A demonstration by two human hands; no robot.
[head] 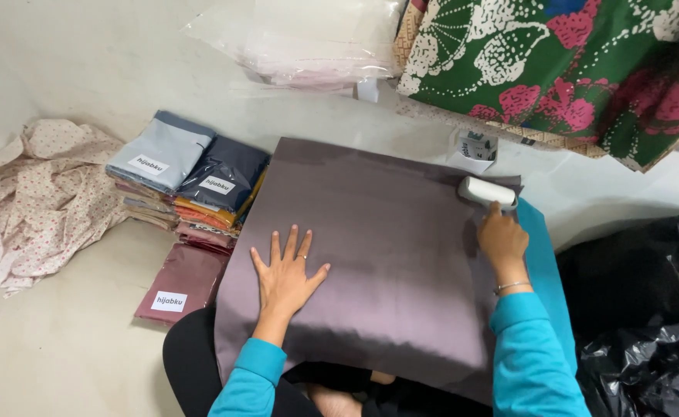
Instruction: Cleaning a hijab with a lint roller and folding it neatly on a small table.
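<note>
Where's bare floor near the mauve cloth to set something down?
Bare floor lies left of the mauve cloth, below the patterned rag and stacked packets. Crowded elsewhere: black bag on the right, green floral fabric above. Left hand presses the cloth; right hand holds a lint roller.

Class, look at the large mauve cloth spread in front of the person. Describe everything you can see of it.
The mauve cloth is a smooth, faintly shiny fabric, folded into a large flat rectangle. It lies on the pale floor and over the person's lap. The left hand presses flat on it with fingers spread. The right hand holds a white lint roller at its far right corner. A teal fabric shows beneath its right edge.
</note>
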